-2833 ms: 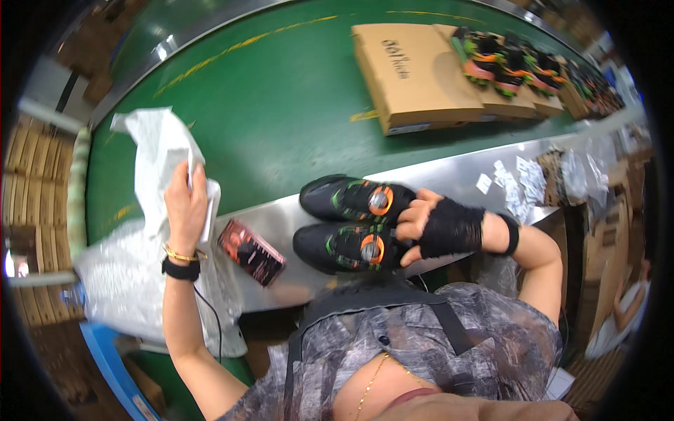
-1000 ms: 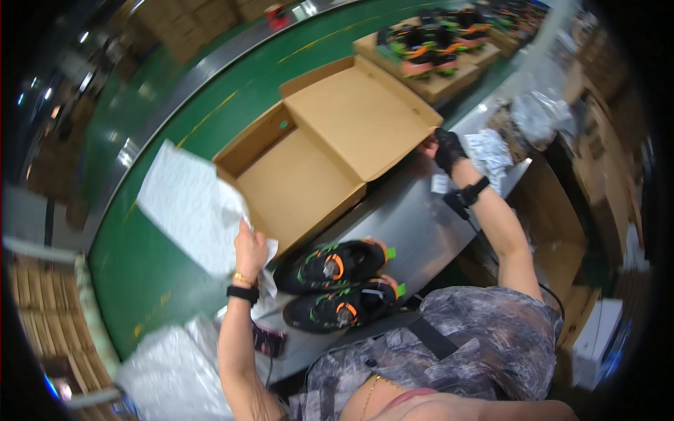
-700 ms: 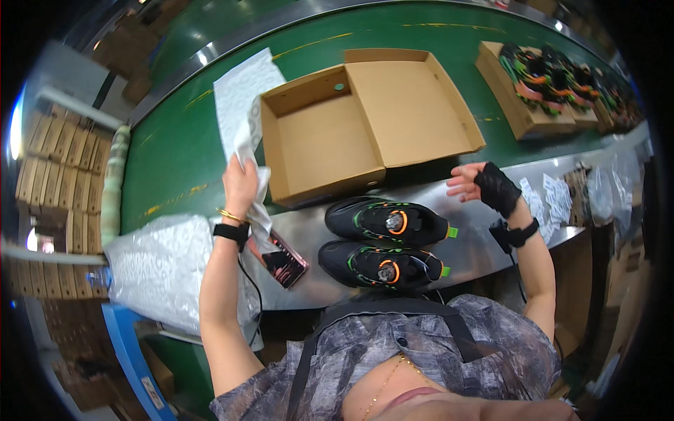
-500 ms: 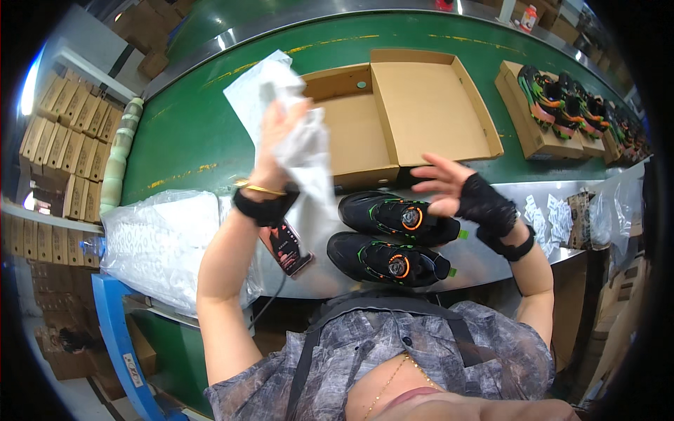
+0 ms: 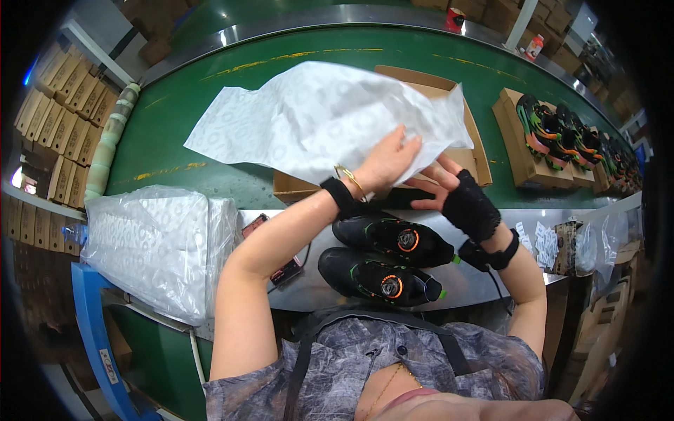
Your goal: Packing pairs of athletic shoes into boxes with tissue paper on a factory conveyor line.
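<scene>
Paper sheet (image 5: 302,116) spread across an open box (image 5: 289,186)

Patterned and white, it covers much of the box on the green table (image 5: 165,133). The left hand (image 5: 385,161) has its fingers against the sheet; the right hand's (image 5: 469,203) are parted at its near edge. Whether either pinches it, I cannot tell. Spreading seems the step in hand; the next move probably calls for settling the paper evenly, clear of the black shoes (image 5: 382,240).
</scene>
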`<action>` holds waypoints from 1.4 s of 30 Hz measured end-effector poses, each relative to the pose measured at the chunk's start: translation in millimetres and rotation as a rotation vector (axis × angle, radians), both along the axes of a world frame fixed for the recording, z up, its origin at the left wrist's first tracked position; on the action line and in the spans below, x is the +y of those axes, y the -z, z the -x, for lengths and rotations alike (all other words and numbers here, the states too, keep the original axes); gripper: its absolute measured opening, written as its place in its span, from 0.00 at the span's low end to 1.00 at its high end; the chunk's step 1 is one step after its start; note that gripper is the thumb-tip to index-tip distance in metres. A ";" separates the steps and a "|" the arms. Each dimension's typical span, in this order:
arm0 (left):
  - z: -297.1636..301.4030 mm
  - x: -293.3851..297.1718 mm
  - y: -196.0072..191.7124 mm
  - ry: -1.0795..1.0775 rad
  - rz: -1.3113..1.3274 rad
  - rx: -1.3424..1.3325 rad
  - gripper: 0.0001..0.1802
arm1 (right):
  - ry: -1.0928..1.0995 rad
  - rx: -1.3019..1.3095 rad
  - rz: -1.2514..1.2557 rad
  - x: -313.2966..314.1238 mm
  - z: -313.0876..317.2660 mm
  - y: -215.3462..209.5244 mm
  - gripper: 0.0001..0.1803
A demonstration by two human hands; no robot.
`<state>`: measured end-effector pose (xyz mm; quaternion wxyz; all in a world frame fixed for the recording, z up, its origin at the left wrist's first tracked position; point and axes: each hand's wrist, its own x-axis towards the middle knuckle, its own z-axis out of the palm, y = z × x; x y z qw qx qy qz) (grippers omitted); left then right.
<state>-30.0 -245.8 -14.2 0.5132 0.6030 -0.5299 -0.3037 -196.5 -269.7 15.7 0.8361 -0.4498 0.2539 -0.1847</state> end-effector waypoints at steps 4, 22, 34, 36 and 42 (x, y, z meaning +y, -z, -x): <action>28.8 -3.6 9.0 -0.005 -0.030 0.090 0.21 | 0.312 0.292 0.231 -15.5 -22.6 28.5 0.18; -196.9 116.7 41.4 -0.790 -0.645 -0.684 0.46 | 0.828 1.218 2.003 -182.1 92.0 30.9 0.46; -215.1 109.2 74.3 -0.431 -0.939 0.370 0.56 | -0.008 0.881 1.875 -91.6 49.8 64.1 0.24; -224.9 116.8 96.0 -0.436 -0.789 0.481 0.53 | -0.256 0.470 1.785 -34.1 39.0 21.7 0.12; -127.9 71.9 73.1 -0.289 -0.800 0.453 0.48 | -0.751 0.149 1.419 96.9 82.5 13.7 0.04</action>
